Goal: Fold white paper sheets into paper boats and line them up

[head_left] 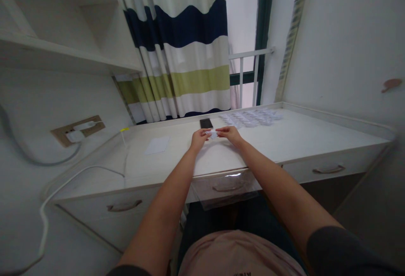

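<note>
A small piece of white paper (213, 134) is stretched between my two hands, just above the white desk (177, 162). My left hand (200, 138) pinches its left end, and my right hand (230, 134) pinches the right end. How the paper is folded is too small to make out. Right behind my hands lies a dark phone (206, 123). Farther back to the right, several small white folded paper pieces (251, 118) are spread in rows. A flat stack or sheet of white paper (157, 145) rests to the left of my left hand.
A striped curtain (196, 57) hangs behind the desk beside a window with a white rail. On the left, a white cable (88, 168) crosses the desk, near a wall socket (77, 130). Clear plastic (228, 189) hangs over the middle drawer at the front edge.
</note>
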The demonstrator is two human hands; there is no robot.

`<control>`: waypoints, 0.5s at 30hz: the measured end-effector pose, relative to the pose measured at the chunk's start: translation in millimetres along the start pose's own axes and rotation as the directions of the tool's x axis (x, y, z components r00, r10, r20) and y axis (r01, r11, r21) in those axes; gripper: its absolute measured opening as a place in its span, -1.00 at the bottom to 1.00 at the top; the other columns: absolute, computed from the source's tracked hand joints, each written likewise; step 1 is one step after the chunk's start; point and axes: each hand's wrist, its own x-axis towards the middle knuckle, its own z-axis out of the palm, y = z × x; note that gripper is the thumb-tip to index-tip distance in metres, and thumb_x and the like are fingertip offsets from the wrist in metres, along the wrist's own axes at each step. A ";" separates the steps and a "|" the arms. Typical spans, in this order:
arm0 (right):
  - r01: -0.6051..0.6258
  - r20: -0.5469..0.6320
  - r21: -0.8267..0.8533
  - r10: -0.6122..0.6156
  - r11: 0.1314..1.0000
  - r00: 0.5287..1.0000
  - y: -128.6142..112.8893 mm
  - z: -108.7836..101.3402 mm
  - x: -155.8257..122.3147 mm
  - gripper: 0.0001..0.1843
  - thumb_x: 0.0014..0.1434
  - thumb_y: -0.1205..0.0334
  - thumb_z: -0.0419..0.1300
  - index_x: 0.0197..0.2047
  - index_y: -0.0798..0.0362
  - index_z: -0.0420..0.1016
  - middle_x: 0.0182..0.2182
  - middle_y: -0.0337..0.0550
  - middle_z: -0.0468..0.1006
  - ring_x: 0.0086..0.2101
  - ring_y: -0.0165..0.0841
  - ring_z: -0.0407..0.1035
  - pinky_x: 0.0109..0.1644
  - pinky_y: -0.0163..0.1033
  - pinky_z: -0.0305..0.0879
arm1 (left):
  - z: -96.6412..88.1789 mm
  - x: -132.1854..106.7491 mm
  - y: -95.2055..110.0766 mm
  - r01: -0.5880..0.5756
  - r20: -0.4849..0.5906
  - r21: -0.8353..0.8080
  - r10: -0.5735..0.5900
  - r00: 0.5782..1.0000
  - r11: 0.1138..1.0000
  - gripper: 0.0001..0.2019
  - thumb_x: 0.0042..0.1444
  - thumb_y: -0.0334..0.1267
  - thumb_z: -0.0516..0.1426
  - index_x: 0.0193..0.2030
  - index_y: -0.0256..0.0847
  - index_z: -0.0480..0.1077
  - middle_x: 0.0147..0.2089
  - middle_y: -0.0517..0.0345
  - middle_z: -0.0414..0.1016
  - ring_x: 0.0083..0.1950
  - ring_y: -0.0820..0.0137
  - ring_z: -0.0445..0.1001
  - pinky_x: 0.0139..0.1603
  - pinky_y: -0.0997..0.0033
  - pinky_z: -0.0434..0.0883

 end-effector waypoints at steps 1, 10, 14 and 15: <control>0.001 -0.001 -0.025 -0.001 1.000 1.000 0.0 -0.4 0.3 -0.73 -0.32 0.30 0.37 -0.43 0.15 0.56 -0.54 -0.16 0.55 -0.51 -0.43 0.40 -0.28 -0.24 0.38 | -0.7 0.8 -1.0 -0.004 0.002 0.023 0.004 1.000 1.000 -0.75 -0.23 -0.33 0.22 -0.31 -0.31 0.46 -0.42 0.10 0.51 -0.41 0.46 0.41 -0.42 0.50 0.32; 0.132 0.051 -0.288 -0.122 0.949 0.991 0.8 -5.2 2.7 -0.81 -0.18 0.26 0.29 -0.41 0.13 0.57 -0.55 -0.13 0.55 -0.52 -0.39 0.38 -0.36 -0.28 0.30 | -4.9 2.6 -1.6 0.004 -0.018 0.112 -0.002 1.000 0.994 -0.78 -0.24 -0.31 0.24 -0.38 -0.33 0.51 -0.52 0.10 0.48 -0.46 0.46 0.39 -0.40 0.46 0.30; 0.212 0.048 -0.398 -0.210 0.893 0.976 2.7 -7.8 4.7 -0.86 -0.18 0.22 0.28 -0.47 0.08 0.57 -0.52 -0.14 0.56 -0.48 -0.37 0.38 -0.34 -0.30 0.25 | -5.4 1.4 -1.2 0.034 -0.022 0.109 -0.032 0.999 0.993 -0.80 -0.24 -0.29 0.24 -0.40 -0.31 0.50 -0.51 0.11 0.48 -0.44 0.46 0.40 -0.40 0.46 0.32; 0.214 0.050 -0.407 -0.212 0.888 0.976 2.9 -8.2 5.0 -0.85 -0.18 0.21 0.28 -0.47 0.08 0.57 -0.53 -0.15 0.56 -0.48 -0.38 0.37 -0.36 -0.30 0.24 | -5.6 1.1 -1.3 0.043 -0.030 0.101 -0.041 0.999 0.994 -0.81 -0.25 -0.28 0.25 -0.42 -0.30 0.49 -0.50 0.11 0.48 -0.44 0.46 0.39 -0.40 0.46 0.32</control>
